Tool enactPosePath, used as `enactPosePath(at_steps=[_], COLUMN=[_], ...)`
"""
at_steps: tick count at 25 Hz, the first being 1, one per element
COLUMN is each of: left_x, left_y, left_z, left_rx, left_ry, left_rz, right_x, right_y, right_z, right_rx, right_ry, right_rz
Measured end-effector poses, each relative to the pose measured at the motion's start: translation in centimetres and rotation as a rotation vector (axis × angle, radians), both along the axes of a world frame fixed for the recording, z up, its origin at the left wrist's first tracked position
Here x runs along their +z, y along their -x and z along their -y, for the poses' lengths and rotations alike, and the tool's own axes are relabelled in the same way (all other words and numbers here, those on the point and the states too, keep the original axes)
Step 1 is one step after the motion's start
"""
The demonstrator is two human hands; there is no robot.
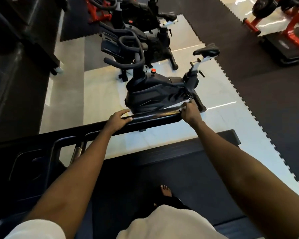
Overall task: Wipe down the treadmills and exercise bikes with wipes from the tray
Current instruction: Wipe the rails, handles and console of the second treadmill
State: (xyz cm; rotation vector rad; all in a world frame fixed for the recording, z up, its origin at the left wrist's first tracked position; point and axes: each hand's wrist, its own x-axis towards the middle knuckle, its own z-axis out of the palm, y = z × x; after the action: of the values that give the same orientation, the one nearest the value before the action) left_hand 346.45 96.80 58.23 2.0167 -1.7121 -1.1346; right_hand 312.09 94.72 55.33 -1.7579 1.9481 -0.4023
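Note:
I stand on a treadmill with a dark belt (pixel 188 171); its black handrail (pixel 154 116) runs across the middle of the view. My left hand (pixel 118 119) rests on the rail with its fingers fairly straight along the top. At the rail's right end, my right hand (pixel 191 112) curls over the bar. A small pale scrap, apparently a wipe (pixel 182 108), shows at its fingertips. A black exercise bike (pixel 155 94) stands just beyond the rail on the glossy floor. No tray is in view.
A second black bike (pixel 145 38) stands behind the first. Red-framed machines sit at the far left (pixel 98 12) and far right (pixel 290 31). Dark puzzle mats (pixel 248 66) border the pale floor. A dark cabinet (pixel 24 31) fills the left side. My bare foot (pixel 166 190) is on the belt.

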Motion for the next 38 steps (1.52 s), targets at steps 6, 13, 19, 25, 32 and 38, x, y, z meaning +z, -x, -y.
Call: enactPosePath(at_steps=[6, 13, 19, 25, 32, 38], left_x=[-2.5, -3.7, -5.4, -6.0, -6.1, -7.1], left_y=[2.1, 4.4, 4.8, 4.7, 5.4, 9.8], left_z=[0.9, 2.8, 2.4, 2.4, 2.2, 0.3], left_rx=[-0.075, -0.255, -0.237, -0.244, -0.196, 0.032], left_ry=[-0.051, 0.018, 0.217, 0.260, 0.253, 0.266], left_rz=[0.033, 0.122, 0.157, 0.173, 0.246, 0.414], right_x=[-1.4, -2.5, -3.2, -2.6, -2.0, -2.3], right_y=[-3.0, -3.1, -5.7, -1.3, -1.2, 3.3], right_z=[-2.5, -4.1, -4.3, -1.1, 0.5, 4.2], right_rx=[0.063, 0.093, 0.286, 0.169, 0.558, 0.513], right_ry=[0.071, 0.028, 0.013, -0.090, 0.023, 0.055], right_rz=[-0.068, -0.205, -0.206, -0.260, -0.065, 0.071])
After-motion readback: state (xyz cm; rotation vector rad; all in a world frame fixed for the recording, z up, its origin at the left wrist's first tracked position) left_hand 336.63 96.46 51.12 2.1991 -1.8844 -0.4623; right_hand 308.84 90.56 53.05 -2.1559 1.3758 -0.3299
